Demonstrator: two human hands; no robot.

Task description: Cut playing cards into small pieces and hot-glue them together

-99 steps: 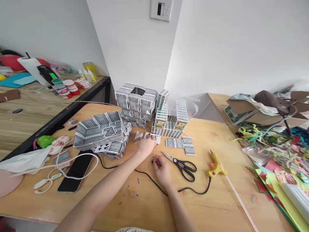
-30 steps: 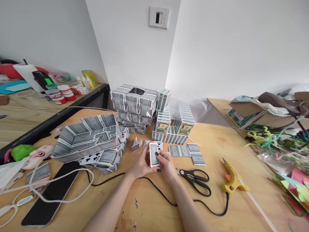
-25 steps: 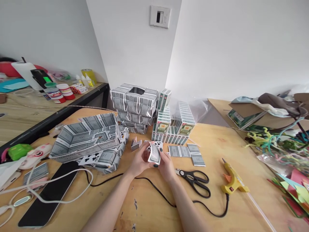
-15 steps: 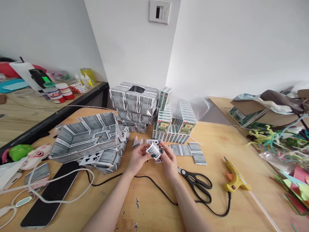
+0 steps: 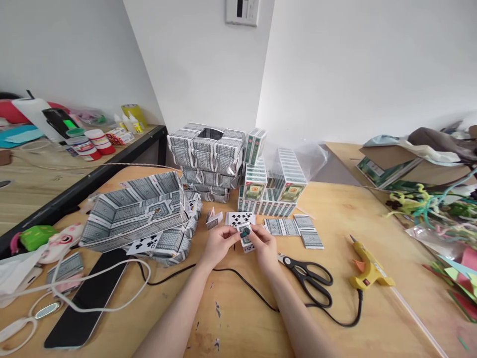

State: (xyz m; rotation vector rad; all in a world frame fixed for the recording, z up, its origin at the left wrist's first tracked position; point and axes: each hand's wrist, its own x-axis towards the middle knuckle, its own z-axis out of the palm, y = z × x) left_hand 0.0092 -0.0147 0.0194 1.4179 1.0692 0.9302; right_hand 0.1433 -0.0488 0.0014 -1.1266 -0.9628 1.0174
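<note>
Both hands meet at the middle of the table. My left hand [image 5: 220, 243] pinches the left side of a small folded playing card [image 5: 245, 228], and my right hand [image 5: 264, 243] grips its right side, thumbs close together on it. Face-up cards [image 5: 240, 218] lie just beyond and beneath the fingers. A folded card piece [image 5: 213, 219] stands to the left of them. Patterned cards [image 5: 283, 227] lie face down to the right. Black-handled scissors [image 5: 307, 278] rest beside my right wrist.
An open card-covered tray [image 5: 130, 214] sits at left, near a dark phone [image 5: 85, 303] and white cable. Behind stand a card-covered box [image 5: 206, 154] and stacked card packs [image 5: 288, 174]. A yellow glue gun [image 5: 368, 268] lies right, its black cord crossing under my forearms.
The card between my hands was curled and tilted; it now looks folded smaller and flatter, with the thumbs pressed together on it. The view has shifted slightly.
</note>
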